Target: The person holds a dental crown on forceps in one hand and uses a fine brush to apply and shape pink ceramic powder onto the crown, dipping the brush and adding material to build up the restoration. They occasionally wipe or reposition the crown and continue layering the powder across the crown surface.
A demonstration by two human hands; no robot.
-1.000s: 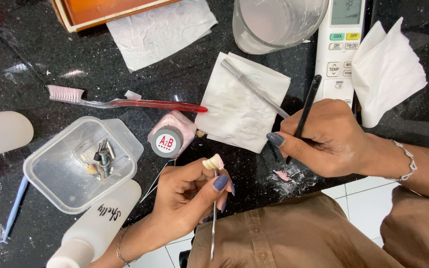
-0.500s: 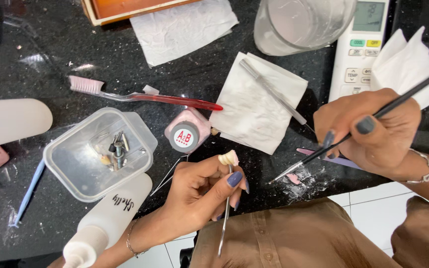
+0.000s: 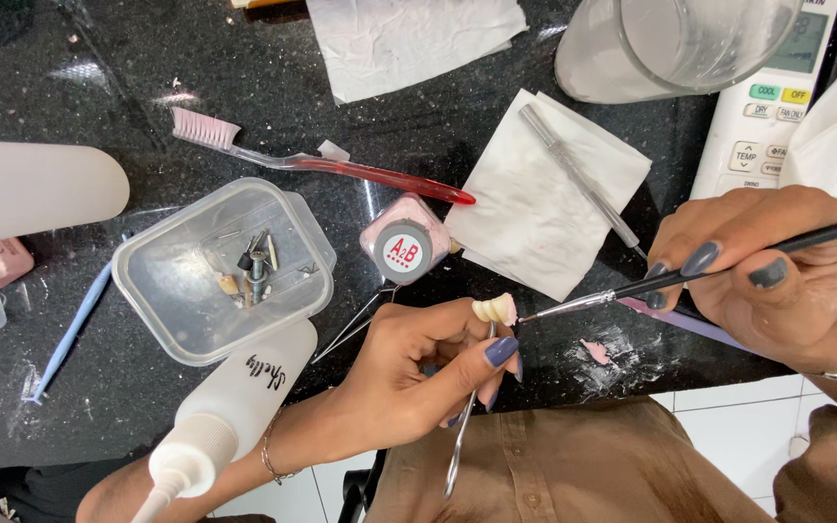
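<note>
My left hand (image 3: 409, 373) grips thin metal tweezers (image 3: 461, 441) that clamp a small cream and pink tooth-shaped piece (image 3: 495, 310) at their top. My right hand (image 3: 762, 271) holds a fine black brush (image 3: 699, 271), its silver ferrule and tip touching the right side of that piece. A small pink jar (image 3: 404, 242) with a round grey lid stands just above my left hand on the black speckled counter (image 3: 99, 107).
A clear plastic box (image 3: 215, 271) with small metal parts, a red toothbrush (image 3: 322, 165), a white squeeze bottle (image 3: 230, 407), white tissues (image 3: 544, 194) with a metal tool (image 3: 578, 174), a glass (image 3: 670, 44), a white remote (image 3: 777, 107) and pink crumbs (image 3: 595, 351) lie around.
My right hand picked the brush up off the counter, swung it round and brought its tip to the piece held in the tweezers. My left hand stayed almost still.
</note>
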